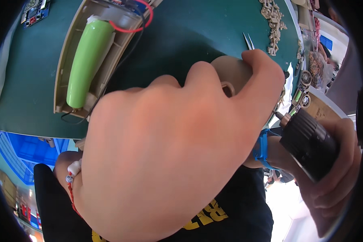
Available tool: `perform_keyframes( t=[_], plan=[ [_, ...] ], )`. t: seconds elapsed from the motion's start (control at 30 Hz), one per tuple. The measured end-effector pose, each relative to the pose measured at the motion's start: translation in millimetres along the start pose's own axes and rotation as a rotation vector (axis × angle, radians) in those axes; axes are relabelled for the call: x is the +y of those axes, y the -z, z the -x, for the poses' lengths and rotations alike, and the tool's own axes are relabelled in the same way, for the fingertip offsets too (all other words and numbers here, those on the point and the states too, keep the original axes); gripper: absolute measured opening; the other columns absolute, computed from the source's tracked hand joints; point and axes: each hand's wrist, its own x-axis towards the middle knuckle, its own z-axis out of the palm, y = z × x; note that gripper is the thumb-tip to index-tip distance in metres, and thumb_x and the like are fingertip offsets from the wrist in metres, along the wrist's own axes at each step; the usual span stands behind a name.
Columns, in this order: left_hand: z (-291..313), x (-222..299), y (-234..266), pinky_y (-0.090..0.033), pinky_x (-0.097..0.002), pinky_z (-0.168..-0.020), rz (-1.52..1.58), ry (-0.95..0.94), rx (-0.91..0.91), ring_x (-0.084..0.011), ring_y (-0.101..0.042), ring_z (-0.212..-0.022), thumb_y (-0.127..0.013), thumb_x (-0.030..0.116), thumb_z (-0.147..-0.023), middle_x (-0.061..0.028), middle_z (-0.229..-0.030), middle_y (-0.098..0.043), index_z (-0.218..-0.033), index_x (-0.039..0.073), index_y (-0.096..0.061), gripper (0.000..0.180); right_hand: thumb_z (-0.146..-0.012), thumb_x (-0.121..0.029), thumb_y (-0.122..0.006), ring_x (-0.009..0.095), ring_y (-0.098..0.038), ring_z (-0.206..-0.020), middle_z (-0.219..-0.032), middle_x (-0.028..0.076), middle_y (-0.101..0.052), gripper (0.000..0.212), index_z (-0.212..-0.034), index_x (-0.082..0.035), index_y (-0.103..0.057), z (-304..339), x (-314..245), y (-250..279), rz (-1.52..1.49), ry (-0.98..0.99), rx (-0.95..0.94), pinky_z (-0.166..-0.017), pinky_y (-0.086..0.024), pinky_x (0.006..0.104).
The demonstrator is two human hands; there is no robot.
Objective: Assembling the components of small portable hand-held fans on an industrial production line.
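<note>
My left hand (169, 133) fills the middle of the view, its back toward me, with the thumb and fingers curled round a beige rounded plastic part (228, 68) that has a small round opening. Most of that part is hidden behind the hand. At the right, my right hand (343, 161) grips a black electric screwdriver (310, 141), its bit pointing left, close to my left thumb. A long beige plastic housing (62, 84) lies left of my left hand. Inside it are a green wrapped battery (88, 60), a red wire (152, 16) and a thin black wire.
Tweezers (248, 42) lie on the green table mat (24, 80) beyond my left thumb. Several small beige plastic parts (273, 24) form a row at the far right. A circuit board (35, 12) rests far left. Blue crates (32, 149) stand below the left table edge.
</note>
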Motion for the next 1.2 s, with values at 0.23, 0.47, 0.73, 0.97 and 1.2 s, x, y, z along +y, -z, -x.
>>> perform_keyframes(
  t=[0.23,0.47,0.73,0.97,1.2],
  plan=[
    [-3,-2,-2,-0.046,-0.0376,-0.053,0.023,0.019,-0.001,-0.0295,-0.063,-0.066,-0.077,0.002,-0.069,-0.0088,-0.079,-0.061,-0.128,0.012,-0.048,0.067,-0.085,-0.009,-0.067,0.015,-0.068,-0.064,-0.076,0.011,-0.069,0.006,-0.081,-0.005,-0.066,-13,-8,-14,0.264,-0.184,0.154,-0.067,-0.056,0.0177],
    [-2,-2,-4,-0.046,-0.0376,-0.053,0.033,0.032,-0.001,-0.0296,-0.063,-0.066,-0.077,0.002,-0.068,-0.0089,-0.079,-0.061,-0.128,0.012,-0.048,0.068,-0.083,-0.005,-0.068,0.013,-0.067,-0.061,-0.073,0.009,-0.069,0.004,-0.079,-0.005,-0.066,-12,-7,-25,0.329,-0.264,0.271,-0.066,-0.056,0.0175],
    [1,-2,-5,-0.046,-0.0376,-0.053,0.028,0.039,-0.006,-0.0296,-0.063,-0.066,-0.077,0.001,-0.068,-0.0090,-0.079,-0.061,-0.129,0.012,-0.048,0.068,-0.081,-0.009,-0.073,0.012,-0.068,-0.067,-0.076,0.006,-0.069,0.010,-0.084,-0.006,-0.065,4,5,-28,-0.014,-0.159,0.405,-0.070,-0.055,0.0159],
    [0,-3,-6,-0.046,-0.0377,-0.053,0.027,0.047,-0.016,-0.0297,-0.063,-0.066,-0.077,0.001,-0.068,-0.0091,-0.080,-0.061,-0.129,0.012,-0.048,0.068,-0.080,-0.011,-0.076,0.011,-0.069,-0.070,-0.077,0.004,-0.069,0.014,-0.087,-0.006,-0.064,19,9,-21,-0.182,-0.103,0.467,-0.073,-0.054,0.0153],
    [4,-3,-4,-0.046,-0.0377,-0.054,0.026,0.068,-0.022,-0.0298,-0.063,-0.066,-0.077,0.001,-0.067,-0.0092,-0.080,-0.061,-0.129,0.012,-0.048,0.069,-0.081,-0.012,-0.075,0.011,-0.069,-0.071,-0.078,0.005,-0.069,0.014,-0.088,-0.006,-0.064,21,9,-17,-0.185,-0.102,0.446,-0.074,-0.054,0.0159]
  ],
)
